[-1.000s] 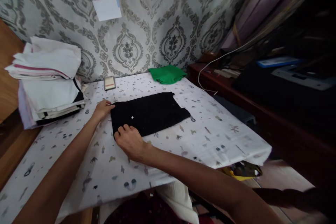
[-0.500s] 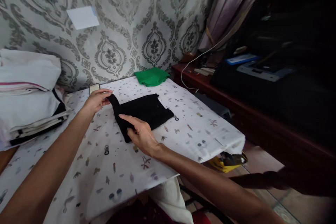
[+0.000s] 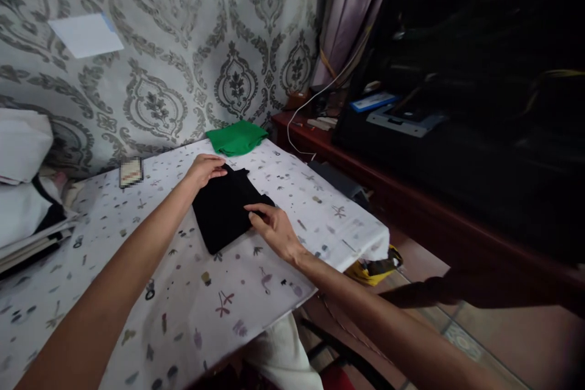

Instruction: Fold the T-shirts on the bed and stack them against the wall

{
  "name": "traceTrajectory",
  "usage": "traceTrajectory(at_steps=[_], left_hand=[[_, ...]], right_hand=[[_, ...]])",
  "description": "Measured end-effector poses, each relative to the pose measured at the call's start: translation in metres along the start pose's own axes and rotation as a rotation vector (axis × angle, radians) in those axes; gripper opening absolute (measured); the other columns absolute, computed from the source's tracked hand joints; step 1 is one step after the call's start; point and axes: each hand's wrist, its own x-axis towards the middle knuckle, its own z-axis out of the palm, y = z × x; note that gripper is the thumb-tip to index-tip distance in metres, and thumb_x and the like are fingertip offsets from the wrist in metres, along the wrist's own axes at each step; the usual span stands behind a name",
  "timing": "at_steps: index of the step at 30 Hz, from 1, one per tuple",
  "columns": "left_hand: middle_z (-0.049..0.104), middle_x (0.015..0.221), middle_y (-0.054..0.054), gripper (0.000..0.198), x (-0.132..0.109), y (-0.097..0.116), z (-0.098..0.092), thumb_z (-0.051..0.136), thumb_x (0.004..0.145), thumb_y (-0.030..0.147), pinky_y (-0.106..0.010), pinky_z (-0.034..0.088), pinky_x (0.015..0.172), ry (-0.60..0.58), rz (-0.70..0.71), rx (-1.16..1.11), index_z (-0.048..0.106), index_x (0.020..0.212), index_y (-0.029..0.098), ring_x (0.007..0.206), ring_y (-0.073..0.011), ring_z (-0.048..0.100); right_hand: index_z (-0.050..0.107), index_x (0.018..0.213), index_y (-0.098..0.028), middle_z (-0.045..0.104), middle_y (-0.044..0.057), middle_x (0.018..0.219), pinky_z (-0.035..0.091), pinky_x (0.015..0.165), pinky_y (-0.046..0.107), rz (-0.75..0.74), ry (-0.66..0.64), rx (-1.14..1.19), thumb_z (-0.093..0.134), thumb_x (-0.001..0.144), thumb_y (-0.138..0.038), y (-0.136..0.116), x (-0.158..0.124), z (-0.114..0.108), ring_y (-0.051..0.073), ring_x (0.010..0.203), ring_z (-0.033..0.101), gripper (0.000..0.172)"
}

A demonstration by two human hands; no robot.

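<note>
A black cloth lies folded into a small block on the patterned white tablecloth. My left hand rests on its far corner with the fingers curled over the edge. My right hand pinches the near right corner of the same cloth between thumb and fingers. Both forearms reach in from the bottom of the view.
A folded green cloth sits at the table's far edge by the wall. A stack of white folded laundry is at the left. A small blurred card lies near the wall. A dark wooden shelf with cable and devices stands to the right.
Both hands have carried the left end of the black cloth over to the right, folding it to about half its width. The view has swung to the right.
</note>
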Motion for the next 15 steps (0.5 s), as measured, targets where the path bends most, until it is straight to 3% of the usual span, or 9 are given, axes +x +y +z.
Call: traceTrajectory(at_steps=[4, 9, 12, 15], left_hand=[[0.063, 0.065, -0.001, 0.023, 0.016, -0.01, 0.022, 0.083, 0.064, 0.014, -0.041, 0.064, 0.077, -0.02, -0.005, 0.023, 0.061, 0.071, 0.014, 0.062, -0.014, 0.065], [0.06, 0.064, 0.001, 0.027, 0.023, -0.024, 0.04, 0.083, 0.064, 0.018, -0.042, 0.062, 0.078, -0.053, 0.007, 0.067, 0.061, 0.079, 0.014, 0.063, -0.0152, 0.067], [0.065, 0.072, -0.002, 0.027, 0.015, -0.028, 0.041, 0.079, 0.068, 0.019, -0.041, 0.06, 0.085, -0.072, 0.045, 0.1, 0.063, 0.089, 0.015, 0.075, -0.0182, 0.071], [0.072, 0.098, -0.007, 0.026, -0.008, -0.03, 0.034, 0.072, 0.073, 0.019, -0.042, 0.051, 0.104, -0.106, 0.137, 0.181, 0.067, 0.099, 0.018, 0.103, -0.0222, 0.07]], right_hand=[[0.074, 0.113, -0.015, 0.067, 0.002, 0.072, 0.055, 0.069, 0.03, 0.088, 0.034, 0.044, 0.053, 0.088, -0.027, 0.014, 0.009, -0.013, 0.016, 0.064, 0.065, 0.035], [0.074, 0.113, -0.017, 0.066, 0.0, 0.069, 0.054, 0.066, 0.029, 0.149, 0.025, -0.021, 0.051, 0.088, -0.024, 0.024, 0.02, -0.024, 0.015, 0.061, 0.064, 0.034], [0.075, 0.114, -0.02, 0.069, 0.004, 0.086, 0.054, 0.076, 0.031, 0.081, 0.034, -0.227, 0.053, 0.088, -0.021, 0.024, 0.021, -0.032, 0.016, 0.073, 0.065, 0.034], [0.075, 0.117, -0.021, 0.066, 0.01, 0.115, 0.051, 0.091, 0.038, -0.073, 0.11, -0.52, 0.056, 0.09, -0.024, 0.02, 0.021, -0.038, 0.021, 0.097, 0.064, 0.033]])
